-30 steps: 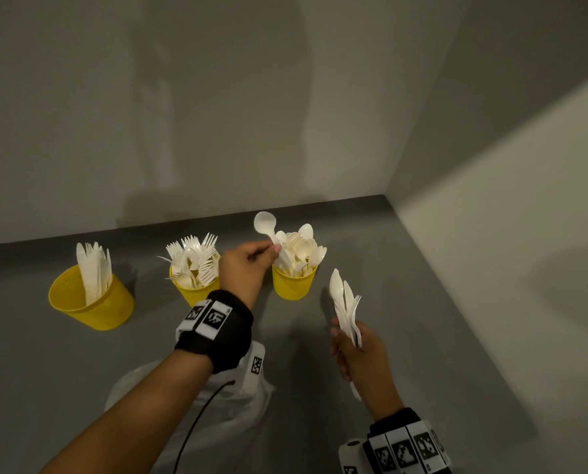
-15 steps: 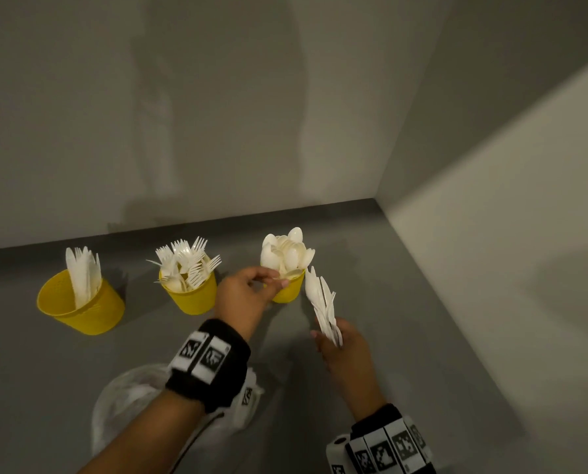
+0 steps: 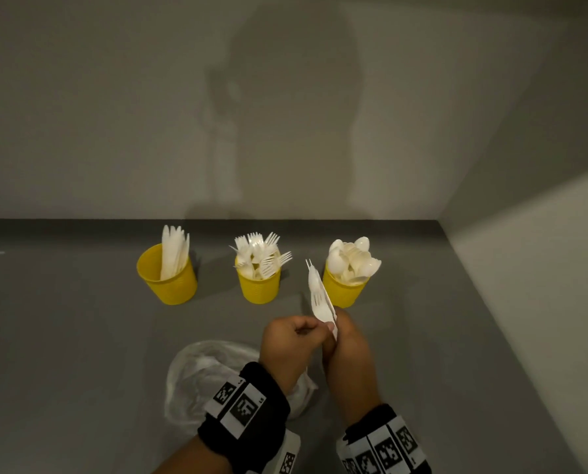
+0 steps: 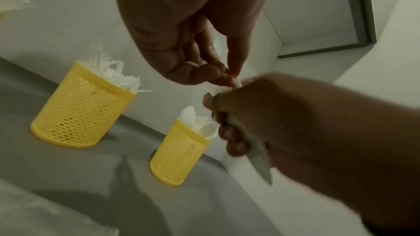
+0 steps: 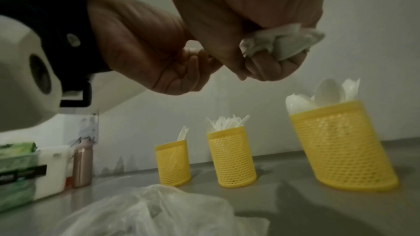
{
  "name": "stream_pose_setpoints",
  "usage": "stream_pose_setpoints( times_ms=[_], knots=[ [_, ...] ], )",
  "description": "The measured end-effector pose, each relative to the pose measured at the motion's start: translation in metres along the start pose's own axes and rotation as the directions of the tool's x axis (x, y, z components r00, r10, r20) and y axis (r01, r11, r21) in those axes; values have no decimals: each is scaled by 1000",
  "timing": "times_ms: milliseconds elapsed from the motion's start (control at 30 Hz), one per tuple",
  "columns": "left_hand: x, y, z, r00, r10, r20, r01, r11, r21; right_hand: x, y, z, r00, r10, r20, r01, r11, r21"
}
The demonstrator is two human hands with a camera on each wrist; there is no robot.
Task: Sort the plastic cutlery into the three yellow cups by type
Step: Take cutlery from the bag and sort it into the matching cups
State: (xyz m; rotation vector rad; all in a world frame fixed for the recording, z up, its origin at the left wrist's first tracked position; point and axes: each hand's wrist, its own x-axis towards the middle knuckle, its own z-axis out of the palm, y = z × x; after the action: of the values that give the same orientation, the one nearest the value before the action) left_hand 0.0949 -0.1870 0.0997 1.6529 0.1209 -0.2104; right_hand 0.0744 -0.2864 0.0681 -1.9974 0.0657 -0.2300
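Three yellow mesh cups stand in a row near the back wall: the knife cup point(image 3: 167, 280), the fork cup point(image 3: 259, 287) and the spoon cup point(image 3: 343, 290). In front of the spoon cup my right hand point(image 3: 345, 340) grips a bunch of white cutlery point(image 3: 319, 297) by the handles, heads pointing up, with a fork on top. My left hand point(image 3: 314, 331) is against it, thumb and forefinger pinching a piece of the bunch just above the right fist. In the left wrist view that left hand's pinch point(image 4: 234, 80) shows, with the handles point(image 4: 259, 159) sticking out below the right hand point(image 4: 295, 123).
A crumpled clear plastic bag point(image 3: 203, 378) lies on the grey table point(image 3: 80, 354) under my left wrist. A wall closes the back and the right side. Far left in the right wrist view stand a green package point(image 5: 16, 168) and a copper bottle point(image 5: 83, 162).
My left hand left the spoon in the spoon cup and drew back to the bunch in my right hand. The right hand moved in toward me, and the hands now meet.
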Motion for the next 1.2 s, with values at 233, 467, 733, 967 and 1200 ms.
stream_pose_setpoints(
  times_ms=[233, 467, 733, 967, 1200],
  knots=[
    [22, 36, -67, 947, 66, -315, -108, 987, -116, 4, 2, 22, 981, 189, 30, -191, 976, 103],
    [80, 42, -122, 815, 244, -525, -179, 969, 172, 11, -6, 23, 908, 370, 196, -419, 812, 406],
    [125, 0, -107, 965, 130, -229, 2, 866, 501, 15, -1, 28, 911, 373, 175, -412, 836, 363],
    [102, -1, -98, 901, 294, -320, -74, 829, 555, 10, 2, 25, 925, 364, 114, -381, 866, 323],
    [43, -4, -31, 999, 21, 39, -26, 993, 119, 10, 9, 21, 974, 225, 7, -221, 950, 220]
  ],
)
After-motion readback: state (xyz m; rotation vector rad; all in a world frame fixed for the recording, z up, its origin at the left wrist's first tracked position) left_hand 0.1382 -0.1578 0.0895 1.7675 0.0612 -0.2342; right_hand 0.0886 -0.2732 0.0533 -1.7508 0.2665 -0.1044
